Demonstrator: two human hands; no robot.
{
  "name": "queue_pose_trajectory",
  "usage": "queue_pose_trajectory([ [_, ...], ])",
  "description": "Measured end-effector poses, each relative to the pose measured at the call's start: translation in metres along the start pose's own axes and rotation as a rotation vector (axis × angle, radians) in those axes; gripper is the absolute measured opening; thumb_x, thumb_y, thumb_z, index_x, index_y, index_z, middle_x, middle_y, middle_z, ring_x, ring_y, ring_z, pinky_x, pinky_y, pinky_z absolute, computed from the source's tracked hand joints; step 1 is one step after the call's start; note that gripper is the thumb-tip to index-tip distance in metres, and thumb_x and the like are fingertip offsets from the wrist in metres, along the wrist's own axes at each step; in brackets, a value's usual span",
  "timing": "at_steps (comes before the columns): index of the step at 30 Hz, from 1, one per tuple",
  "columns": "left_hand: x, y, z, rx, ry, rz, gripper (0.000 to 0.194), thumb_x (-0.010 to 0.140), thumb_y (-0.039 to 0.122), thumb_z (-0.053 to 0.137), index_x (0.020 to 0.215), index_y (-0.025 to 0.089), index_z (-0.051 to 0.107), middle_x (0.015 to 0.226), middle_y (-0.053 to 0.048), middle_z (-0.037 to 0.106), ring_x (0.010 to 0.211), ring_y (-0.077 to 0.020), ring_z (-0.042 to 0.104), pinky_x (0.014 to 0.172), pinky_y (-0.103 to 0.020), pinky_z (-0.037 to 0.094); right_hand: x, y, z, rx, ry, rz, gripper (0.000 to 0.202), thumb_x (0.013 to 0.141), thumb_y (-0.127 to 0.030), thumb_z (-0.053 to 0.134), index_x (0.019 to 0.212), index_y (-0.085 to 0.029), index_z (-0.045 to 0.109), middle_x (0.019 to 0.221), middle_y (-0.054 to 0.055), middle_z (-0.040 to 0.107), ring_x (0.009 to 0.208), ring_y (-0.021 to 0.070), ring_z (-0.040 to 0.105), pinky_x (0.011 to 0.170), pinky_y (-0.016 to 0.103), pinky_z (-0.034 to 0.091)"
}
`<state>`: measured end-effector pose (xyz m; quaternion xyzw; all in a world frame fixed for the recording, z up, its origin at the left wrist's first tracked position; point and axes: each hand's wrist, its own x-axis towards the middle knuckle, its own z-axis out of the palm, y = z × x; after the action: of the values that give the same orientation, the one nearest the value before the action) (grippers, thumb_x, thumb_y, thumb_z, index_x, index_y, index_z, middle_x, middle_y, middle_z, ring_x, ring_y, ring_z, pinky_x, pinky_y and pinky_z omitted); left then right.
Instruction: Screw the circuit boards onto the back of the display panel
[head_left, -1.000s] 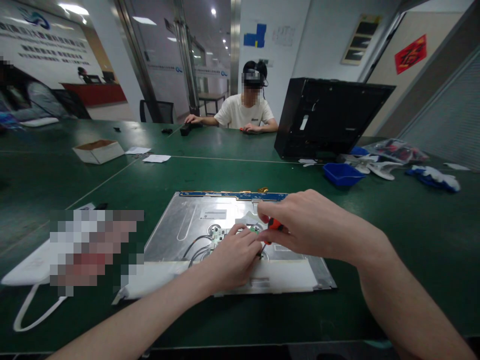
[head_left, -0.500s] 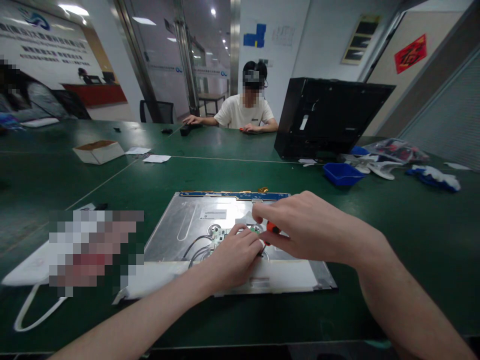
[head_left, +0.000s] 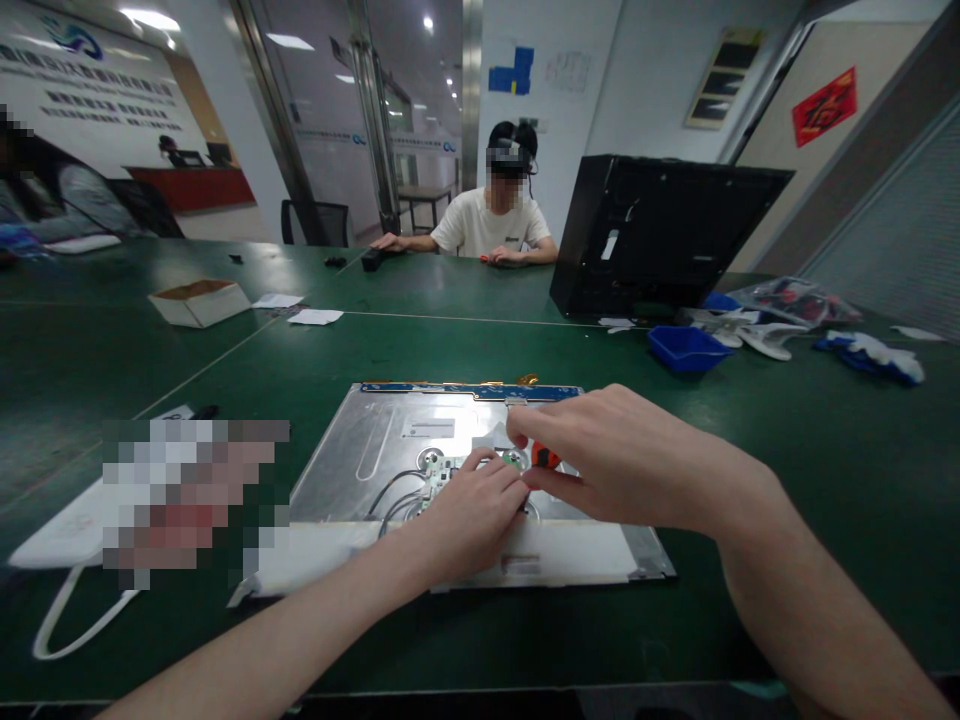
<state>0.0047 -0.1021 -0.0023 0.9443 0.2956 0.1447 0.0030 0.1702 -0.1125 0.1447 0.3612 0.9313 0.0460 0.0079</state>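
Note:
A silver metal panel [head_left: 341,450] lies on the green table, with a blue circuit strip [head_left: 420,389] along its far edge and a small green board [head_left: 439,475] with dark cables near its middle. My right hand [head_left: 592,450] grips the red and black handle of a screwdriver [head_left: 545,456] above the board. Just left of it, my left hand [head_left: 476,505] rests over the board's right part, fingers bent together near the tool's lower end. Whatever is under those fingers is hidden. White film [head_left: 577,548] covers the panel's near edge.
A black monitor [head_left: 667,235] stands at the back right beside a blue tray [head_left: 688,348] and gloves [head_left: 870,355]. At the back left is an open box [head_left: 201,303]. A white item with a cable loop [head_left: 60,525] lies left. A person [head_left: 495,220] sits opposite.
The screwdriver handle has turned slightly between my right fingers, showing more of its black part. Both hands stay in nearly the same place.

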Motion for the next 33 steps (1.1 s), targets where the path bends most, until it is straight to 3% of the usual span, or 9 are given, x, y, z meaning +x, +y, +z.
queue_pose_trajectory([
  [23,-0.0017,-0.0015,0.0046,0.021,-0.004,-0.001,0.016,0.088,0.018,0.048,0.102,0.015,0.056,0.101,-0.009,0.065,0.101,-0.0247,0.057,0.099,-0.044,0.031,0.0005,-0.0034,-0.0021,-0.011,0.006,0.002,0.006,0.085,-0.024,0.053,0.090,-0.021,0.051,0.078,0.001,0.066,0.062,0.0154,0.057,0.049,0.026,0.022],
  [28,-0.0010,-0.0025,0.0082,0.029,0.009,0.001,0.014,0.086,0.019,0.052,0.098,0.016,0.057,0.098,-0.008,0.065,0.097,-0.0250,0.058,0.100,-0.046,0.030,0.0019,-0.0025,-0.0008,-0.026,0.006,0.022,0.011,0.086,-0.031,0.053,0.091,-0.021,0.051,0.076,0.001,0.066,0.061,0.0160,0.057,0.049,0.026,0.022],
  [33,-0.0006,-0.0018,0.0049,0.029,0.012,0.001,0.009,0.087,0.019,0.051,0.093,0.016,0.057,0.097,-0.008,0.065,0.095,-0.0242,0.058,0.098,-0.045,0.031,0.0025,0.0013,0.0018,-0.032,0.026,0.014,0.006,0.085,-0.026,0.052,0.089,-0.021,0.051,0.077,0.001,0.066,0.060,0.0147,0.056,0.050,0.025,0.022],
])
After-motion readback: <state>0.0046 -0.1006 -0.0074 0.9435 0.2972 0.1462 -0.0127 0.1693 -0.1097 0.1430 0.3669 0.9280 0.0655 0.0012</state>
